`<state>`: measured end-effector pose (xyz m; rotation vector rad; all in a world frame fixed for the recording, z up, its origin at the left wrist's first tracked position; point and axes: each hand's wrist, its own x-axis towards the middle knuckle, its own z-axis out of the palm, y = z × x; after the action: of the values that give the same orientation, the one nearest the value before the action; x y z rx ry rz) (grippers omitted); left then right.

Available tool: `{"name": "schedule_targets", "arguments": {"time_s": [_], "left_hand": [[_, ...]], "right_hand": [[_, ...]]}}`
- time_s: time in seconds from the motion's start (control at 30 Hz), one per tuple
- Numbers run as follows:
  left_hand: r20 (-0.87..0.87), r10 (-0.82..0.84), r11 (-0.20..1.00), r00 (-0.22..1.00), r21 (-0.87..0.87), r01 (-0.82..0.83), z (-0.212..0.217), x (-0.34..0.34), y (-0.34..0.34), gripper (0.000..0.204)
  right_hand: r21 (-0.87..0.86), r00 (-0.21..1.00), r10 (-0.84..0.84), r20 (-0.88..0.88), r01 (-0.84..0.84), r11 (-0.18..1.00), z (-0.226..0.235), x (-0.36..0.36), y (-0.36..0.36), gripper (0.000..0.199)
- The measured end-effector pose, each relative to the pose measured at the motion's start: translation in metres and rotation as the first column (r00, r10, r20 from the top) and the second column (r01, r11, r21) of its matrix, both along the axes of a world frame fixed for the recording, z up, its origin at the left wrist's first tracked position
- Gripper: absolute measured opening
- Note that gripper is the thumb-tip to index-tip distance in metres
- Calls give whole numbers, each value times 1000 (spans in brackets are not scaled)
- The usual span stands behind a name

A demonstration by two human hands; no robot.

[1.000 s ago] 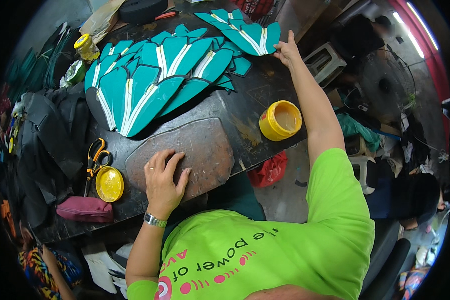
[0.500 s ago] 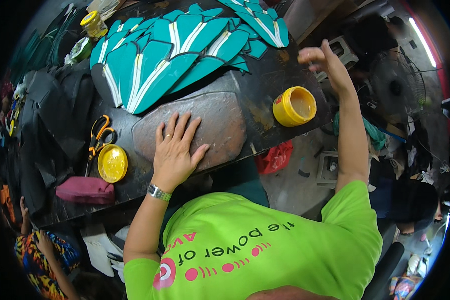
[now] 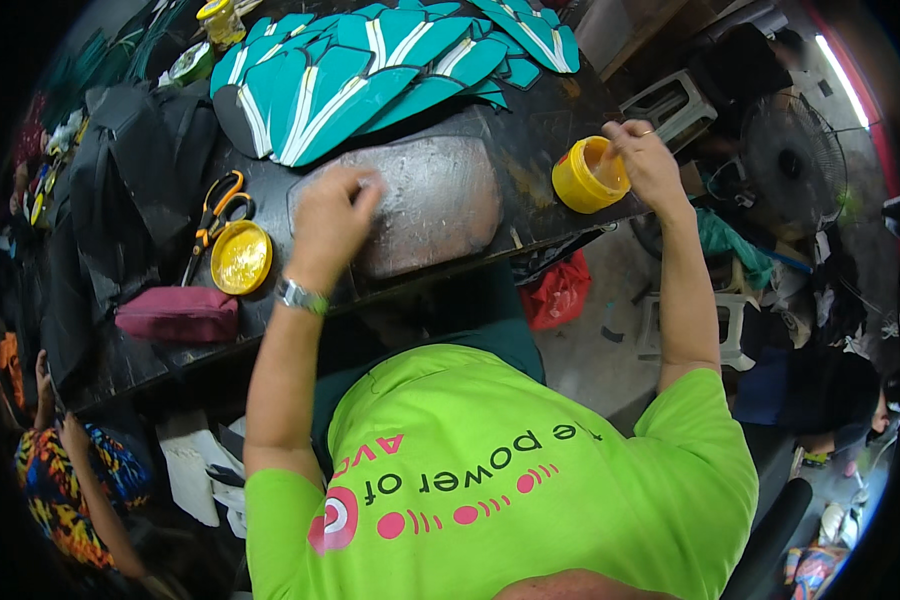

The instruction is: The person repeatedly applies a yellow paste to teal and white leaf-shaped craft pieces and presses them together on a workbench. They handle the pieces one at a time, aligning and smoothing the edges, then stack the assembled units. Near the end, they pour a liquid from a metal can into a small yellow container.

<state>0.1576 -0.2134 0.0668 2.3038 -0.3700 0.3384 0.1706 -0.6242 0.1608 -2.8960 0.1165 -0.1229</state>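
Glue-loading step: right hand [image 3: 648, 165], fingers pinched over the open yellow pot [image 3: 588, 176] right of the grey slab [image 3: 440, 200]; left hand [image 3: 332, 222], loosely curled and empty, upon the slab; spreading likely follows

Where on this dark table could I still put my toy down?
On the bare strip of the dark table between the grey slab and the yellow tub. A small patch lies between the yellow lid and the slab. The far side is crowded with teal pieces.
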Motion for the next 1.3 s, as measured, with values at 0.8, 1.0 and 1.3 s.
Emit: {"name": "schedule_targets", "arguments": {"time_s": [0.8,1.0,1.3], "left_hand": [[7,-255,957,967,144,251,13,-68,55,34],[-37,18,997,999,75,-15,8,-45,40,26],[207,67,855,976,493,-164,-39,-24,6,56]], "right_hand": [[713,807,484,337,-555,429,-71,-52,90,45],[358,735,635,239,-674,646,-104,-20,140,48],[-281,766,622,163,-568,773,-122,0,173,61]]}}
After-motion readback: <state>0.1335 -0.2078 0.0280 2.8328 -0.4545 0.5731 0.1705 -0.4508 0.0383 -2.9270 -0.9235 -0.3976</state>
